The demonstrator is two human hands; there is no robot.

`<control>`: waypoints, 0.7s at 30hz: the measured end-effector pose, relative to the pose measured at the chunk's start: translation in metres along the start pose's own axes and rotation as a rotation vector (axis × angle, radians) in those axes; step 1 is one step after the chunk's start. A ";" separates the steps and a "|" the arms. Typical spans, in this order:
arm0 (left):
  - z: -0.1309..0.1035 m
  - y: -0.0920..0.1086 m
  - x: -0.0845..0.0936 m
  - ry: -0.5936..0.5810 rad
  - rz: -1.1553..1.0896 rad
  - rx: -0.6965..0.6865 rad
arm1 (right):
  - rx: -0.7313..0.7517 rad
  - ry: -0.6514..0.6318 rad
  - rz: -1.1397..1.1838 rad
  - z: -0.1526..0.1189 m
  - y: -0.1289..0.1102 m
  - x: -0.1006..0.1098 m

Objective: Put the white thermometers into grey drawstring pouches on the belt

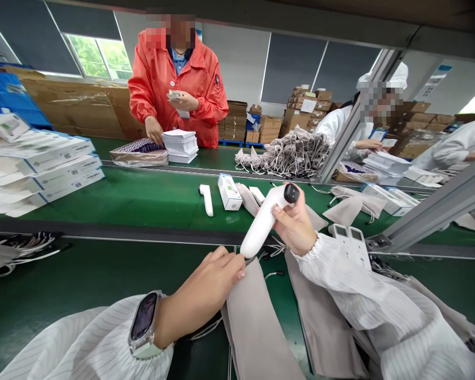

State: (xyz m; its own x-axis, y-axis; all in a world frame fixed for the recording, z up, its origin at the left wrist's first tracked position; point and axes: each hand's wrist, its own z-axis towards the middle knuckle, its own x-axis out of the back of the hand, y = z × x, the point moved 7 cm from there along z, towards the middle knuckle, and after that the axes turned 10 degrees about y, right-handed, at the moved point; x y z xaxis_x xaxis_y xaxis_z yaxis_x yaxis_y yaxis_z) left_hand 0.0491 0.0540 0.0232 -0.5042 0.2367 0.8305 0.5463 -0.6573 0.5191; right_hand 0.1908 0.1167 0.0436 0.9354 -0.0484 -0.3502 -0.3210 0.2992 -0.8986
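Note:
My right hand [296,224] is closed round the head of a white handheld forehead thermometer [261,224] with a black tip. Its rounded handle end points down at the mouth of a grey drawstring pouch [257,316]. My left hand [208,282], a smartwatch on its wrist, pinches the pouch's upper edge beside that end; the fingertips are partly hidden. A second grey pouch [320,316] lies under my right forearm. Two white devices with small displays [350,245] sit just beyond that forearm.
On the green belt ahead are another thermometer [207,200], a small white box [229,192] and more pouches [344,211]. White boxes [59,169] are stacked at left. A metal post [364,111] slants at right. A co-worker in red [178,89] handles papers opposite; others in white work at right.

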 end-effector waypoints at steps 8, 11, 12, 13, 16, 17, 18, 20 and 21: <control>0.009 0.002 0.019 0.222 -0.136 0.073 | -0.250 -0.407 -0.208 -0.027 0.027 -0.028; 0.017 0.003 0.032 0.289 -0.136 0.114 | -0.146 -0.537 -0.507 -0.049 0.035 -0.042; 0.019 0.004 0.035 0.293 -0.125 0.119 | -0.103 -0.529 -0.589 -0.053 0.034 -0.045; 0.020 0.004 0.038 0.294 -0.108 0.123 | -0.050 -0.511 -0.660 -0.056 0.030 -0.047; 0.020 0.003 0.050 0.339 -0.015 0.130 | 0.147 -0.549 -0.825 -0.056 0.010 -0.050; 0.018 0.000 0.055 0.349 0.019 0.147 | 0.220 -0.537 -0.860 -0.050 0.001 -0.046; 0.015 -0.003 0.058 0.326 0.040 0.171 | 0.287 -0.473 -0.890 -0.039 -0.010 -0.037; 0.011 -0.011 0.058 0.198 0.037 0.228 | 0.341 -0.223 -0.911 -0.013 -0.029 -0.008; 0.010 -0.014 0.057 0.131 0.005 0.251 | 0.317 -0.111 -0.890 -0.004 -0.033 0.006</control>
State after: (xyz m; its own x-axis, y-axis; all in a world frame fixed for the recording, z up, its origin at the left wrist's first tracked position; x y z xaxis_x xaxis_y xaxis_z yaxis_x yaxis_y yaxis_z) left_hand 0.0193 0.0835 0.0657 -0.5746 0.1285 0.8083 0.6893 -0.4565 0.5626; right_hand 0.2068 0.1026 0.0704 0.8312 -0.2974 0.4698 0.5560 0.4415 -0.7042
